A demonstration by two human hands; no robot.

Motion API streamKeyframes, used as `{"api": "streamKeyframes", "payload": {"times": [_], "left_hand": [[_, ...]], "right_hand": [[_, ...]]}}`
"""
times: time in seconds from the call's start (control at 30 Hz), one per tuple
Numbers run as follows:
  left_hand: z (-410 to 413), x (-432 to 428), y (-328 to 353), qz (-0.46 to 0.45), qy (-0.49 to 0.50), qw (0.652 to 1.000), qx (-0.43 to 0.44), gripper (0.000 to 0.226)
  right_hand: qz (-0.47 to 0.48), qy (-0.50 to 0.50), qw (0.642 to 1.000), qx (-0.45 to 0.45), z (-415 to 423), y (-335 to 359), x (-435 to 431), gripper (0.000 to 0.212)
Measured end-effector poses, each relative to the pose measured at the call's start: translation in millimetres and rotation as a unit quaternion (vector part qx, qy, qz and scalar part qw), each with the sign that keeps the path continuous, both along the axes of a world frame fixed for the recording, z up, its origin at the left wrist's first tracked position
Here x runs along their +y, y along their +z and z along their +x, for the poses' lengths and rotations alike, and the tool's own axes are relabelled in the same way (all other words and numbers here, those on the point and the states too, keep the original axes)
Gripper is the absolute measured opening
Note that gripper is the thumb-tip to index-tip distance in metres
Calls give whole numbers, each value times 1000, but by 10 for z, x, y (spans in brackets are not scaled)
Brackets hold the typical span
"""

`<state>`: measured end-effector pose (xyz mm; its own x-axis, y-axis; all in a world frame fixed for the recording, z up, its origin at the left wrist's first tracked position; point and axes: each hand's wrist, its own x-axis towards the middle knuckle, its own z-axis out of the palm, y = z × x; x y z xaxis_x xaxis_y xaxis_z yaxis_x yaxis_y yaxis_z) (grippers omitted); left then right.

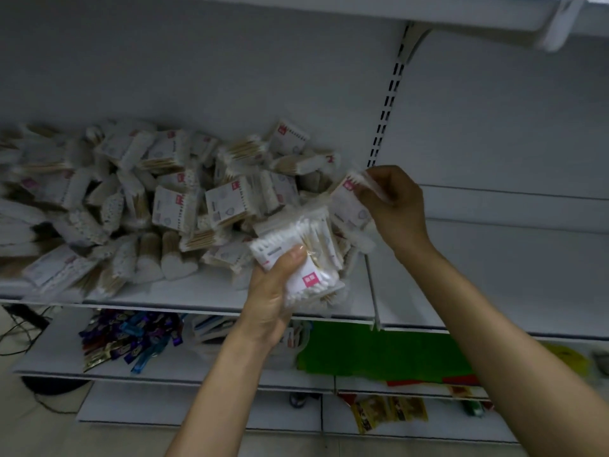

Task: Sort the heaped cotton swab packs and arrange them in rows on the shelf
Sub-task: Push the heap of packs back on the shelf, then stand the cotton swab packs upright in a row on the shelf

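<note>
Setting: A white shop shelf [197,293], seen looking down past two bare forearms. The picture is dim and blurs towards the left edge.

Heap: A loose heap of cotton swab packs [148,199] covers the left and middle of the shelf. They are clear bags with white card labels and pink logos, lying at every angle, some flat and some on edge.

Left hand: The left hand [273,291] is clamped round a bundle of packs [293,237], thumb across the front and fingers behind. It holds them just above the shelf's front edge (probably so the gathered packs face one way and can go down together).

Right hand: The right hand [395,206] pinches a single pack [349,202] by its top corner between thumb and fingertips. The pack is at the heap's right edge, just above the bundle. I cannot tell whether it is clear of the heap.

Hands together: They are near each other but not touching, with the right higher than the left.

Likely destination: Right of the slotted upright [389,103], the neighbouring bay [494,275] shows white board. It looks a likely place for the rows.

Progress: No rows are visible, so sorting appears to be at an early stage.

Below: A lower shelf [59,351] carries shiny blue and purple sachets [131,338] and green sheets [379,351].
</note>
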<state>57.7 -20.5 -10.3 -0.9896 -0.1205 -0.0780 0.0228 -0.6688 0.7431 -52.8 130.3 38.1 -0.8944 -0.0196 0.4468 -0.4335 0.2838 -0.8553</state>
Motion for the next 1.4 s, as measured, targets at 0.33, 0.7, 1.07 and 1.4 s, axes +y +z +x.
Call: {"api": "streamKeyframes", "payload": {"times": [0.33, 0.7, 1.07, 1.4], "left_hand": [[-140, 1059, 112, -11, -146, 989, 32, 98], [253, 3698, 1, -76, -383, 920, 36, 91], [439, 5595, -169, -82, -403, 910, 42, 58], [-575, 6628, -296, -116, -351, 929, 24, 73]], "right_hand": [[-93, 17, 989, -110, 580, 149, 1176, 5], [-105, -145, 964, -197, 1643, -174, 3736, 30], [-90, -157, 962, -206, 2122, -202, 5656, 28], [-97, -217, 943, -233, 1206, -582, 6618, 9]]}}
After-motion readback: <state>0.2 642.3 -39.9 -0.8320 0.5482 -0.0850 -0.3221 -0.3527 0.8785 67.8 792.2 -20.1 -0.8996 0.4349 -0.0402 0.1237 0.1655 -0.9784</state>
